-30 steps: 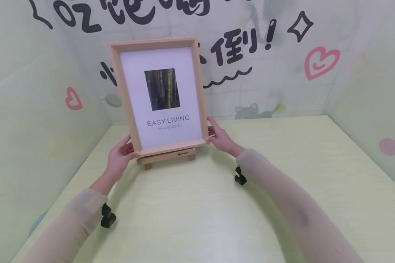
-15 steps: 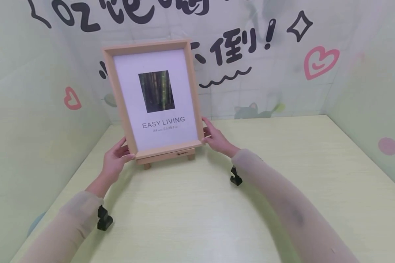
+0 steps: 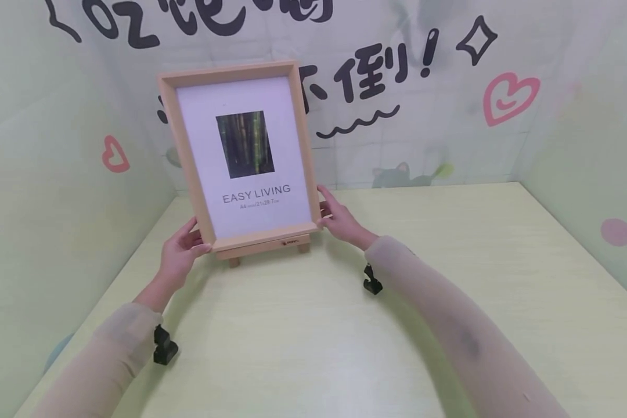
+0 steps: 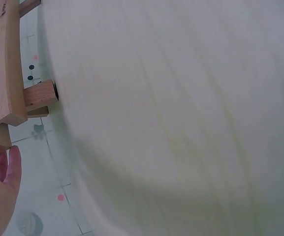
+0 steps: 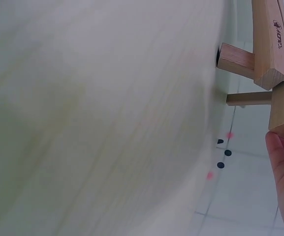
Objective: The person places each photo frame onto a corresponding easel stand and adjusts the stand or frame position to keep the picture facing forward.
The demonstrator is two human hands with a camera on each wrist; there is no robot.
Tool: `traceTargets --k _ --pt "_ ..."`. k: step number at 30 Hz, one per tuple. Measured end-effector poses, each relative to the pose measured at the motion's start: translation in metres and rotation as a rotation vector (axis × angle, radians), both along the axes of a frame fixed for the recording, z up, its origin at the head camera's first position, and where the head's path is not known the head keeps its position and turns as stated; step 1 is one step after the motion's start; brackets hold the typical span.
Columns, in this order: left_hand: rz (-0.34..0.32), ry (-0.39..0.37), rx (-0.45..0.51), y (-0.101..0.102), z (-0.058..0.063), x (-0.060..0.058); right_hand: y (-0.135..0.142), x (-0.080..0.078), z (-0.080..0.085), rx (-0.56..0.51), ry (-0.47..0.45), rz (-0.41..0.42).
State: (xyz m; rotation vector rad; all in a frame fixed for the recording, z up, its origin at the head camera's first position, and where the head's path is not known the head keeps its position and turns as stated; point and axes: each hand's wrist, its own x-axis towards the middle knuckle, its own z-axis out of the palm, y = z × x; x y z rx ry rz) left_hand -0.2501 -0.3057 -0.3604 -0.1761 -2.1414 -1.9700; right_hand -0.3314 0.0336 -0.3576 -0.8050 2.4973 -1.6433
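A light wooden picture frame with a white "EASY LIVING" sheet and a dark bamboo picture leans back on a small wooden easel. Its bottom edge lies along the easel's ledge and reaches past that ledge on both sides. My left hand grips the lower left corner, thumb in front. At the lower right corner my right hand pinches the frame's side. In the left wrist view, the left hand's fingers touch the frame's corner beyond the ledge; the right wrist view has the right fingers under the other corner.
The easel's stubby front feet stand on a pale wooden table. Behind the frame rises a white wall covering with black lettering and a pink heart. Pale green side walls bound the table left and right.
The picture frame has slid left along the easel's ledge and slightly down at the top, with both hands moving left with it. The easel has stayed in place.
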Motion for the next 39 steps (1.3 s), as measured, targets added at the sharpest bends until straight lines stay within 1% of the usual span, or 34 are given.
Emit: traceTargets --k 7,14,17,22,24,27,29,32,35,39 --pt "-0.011 -0.002 0.041 -0.005 -0.002 0.000 -0.004 0.002 0.001 0.017 -0.001 -0.001" --pt "-0.022 -0.009 0.006 -0.007 -0.002 -0.001 -0.005 0.003 0.001 0.025 -0.003 -0.007" --pt "-0.023 -0.021 -0.030 -0.007 -0.002 -0.001 -0.005 0.003 0.001 0.029 -0.003 -0.013" --pt "-0.015 -0.049 -0.138 -0.008 -0.003 -0.002 -0.005 0.003 0.000 0.025 0.001 -0.009" --pt "-0.016 -0.063 -0.154 -0.009 -0.003 -0.002 -0.005 0.003 0.000 0.022 -0.005 -0.004" --pt "-0.053 -0.097 -0.171 -0.012 -0.004 -0.002 -0.004 0.003 0.001 0.040 -0.039 0.004" --pt "-0.095 -0.131 -0.192 -0.016 -0.005 -0.001 -0.002 0.004 0.001 0.061 -0.082 0.013" --pt "-0.148 -0.189 -0.263 -0.021 -0.008 0.003 0.004 0.005 0.000 0.081 -0.151 0.023" --pt "-0.163 -0.245 -0.304 -0.022 -0.009 0.006 0.009 0.005 -0.002 0.042 -0.225 0.024" --pt "-0.169 -0.272 -0.354 -0.019 -0.009 0.006 0.011 0.006 -0.005 -0.034 -0.298 0.020"
